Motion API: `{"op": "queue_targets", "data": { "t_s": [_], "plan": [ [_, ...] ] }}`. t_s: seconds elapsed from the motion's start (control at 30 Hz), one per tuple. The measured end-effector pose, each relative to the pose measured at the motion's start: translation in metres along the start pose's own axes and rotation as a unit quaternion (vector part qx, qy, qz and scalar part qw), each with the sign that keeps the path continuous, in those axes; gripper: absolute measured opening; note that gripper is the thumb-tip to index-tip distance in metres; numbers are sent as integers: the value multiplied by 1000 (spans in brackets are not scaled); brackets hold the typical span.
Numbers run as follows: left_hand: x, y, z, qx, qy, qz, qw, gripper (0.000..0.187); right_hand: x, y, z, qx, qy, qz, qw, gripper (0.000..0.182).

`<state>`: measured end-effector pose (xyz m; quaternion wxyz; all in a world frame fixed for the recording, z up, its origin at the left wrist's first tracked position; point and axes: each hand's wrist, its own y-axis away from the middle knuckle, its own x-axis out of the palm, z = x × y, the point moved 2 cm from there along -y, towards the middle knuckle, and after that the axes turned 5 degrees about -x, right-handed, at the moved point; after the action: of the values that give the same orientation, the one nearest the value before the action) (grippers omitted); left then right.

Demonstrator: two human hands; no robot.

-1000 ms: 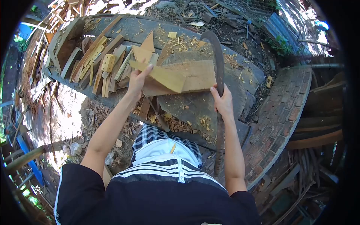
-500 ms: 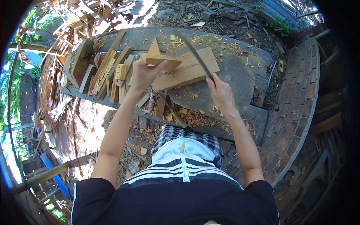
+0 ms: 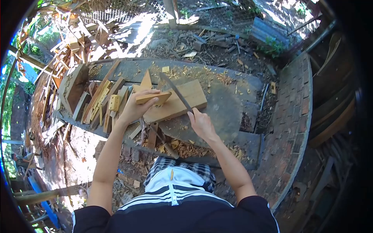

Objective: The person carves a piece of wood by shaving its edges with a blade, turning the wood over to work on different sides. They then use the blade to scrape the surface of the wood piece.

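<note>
My left hand [image 3: 134,108] is closed on a small flat piece of wood [image 3: 161,98], tilted above a thick wooden block [image 3: 186,101]. In my right hand [image 3: 203,125] is a long, dark-bladed knife [image 3: 175,90]; its handle is hidden by my fingers. The blade slants up and left over the block, its far end beyond the wood piece. Behind my left hand a pointed wooden piece [image 3: 146,80] stands on the bench. A pale yellow block with small holes [image 3: 114,102] lies to the left of that hand.
Wood strips [image 3: 101,97] lie across the left of the worn bench [image 3: 229,112]. Shavings [image 3: 190,149] and a stick-like tool [image 3: 169,149] are at its near edge. A curved brick wall [image 3: 289,116] borders the right side. Scrap wood [image 3: 79,39] is heaped at back left.
The view has tilted up and shifted, so the bench appears lower and further left. The knife is closer to the wood piece in my left hand. Both hands keep their holds.
</note>
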<state>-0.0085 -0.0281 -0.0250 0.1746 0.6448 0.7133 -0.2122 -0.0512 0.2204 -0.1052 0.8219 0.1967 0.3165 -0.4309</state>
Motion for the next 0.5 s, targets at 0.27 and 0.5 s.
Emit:
{"op": "queue_targets", "data": {
  "t_s": [0.27,0.5],
  "plan": [
    [10,-2,-15,-20,-17,59,998,29,2,-3,-13,28,34,0,999,29],
    [-2,5,7,-19,-4,92,996,31,0,-4,-5,11,98,20,995,24]
  ]
}}
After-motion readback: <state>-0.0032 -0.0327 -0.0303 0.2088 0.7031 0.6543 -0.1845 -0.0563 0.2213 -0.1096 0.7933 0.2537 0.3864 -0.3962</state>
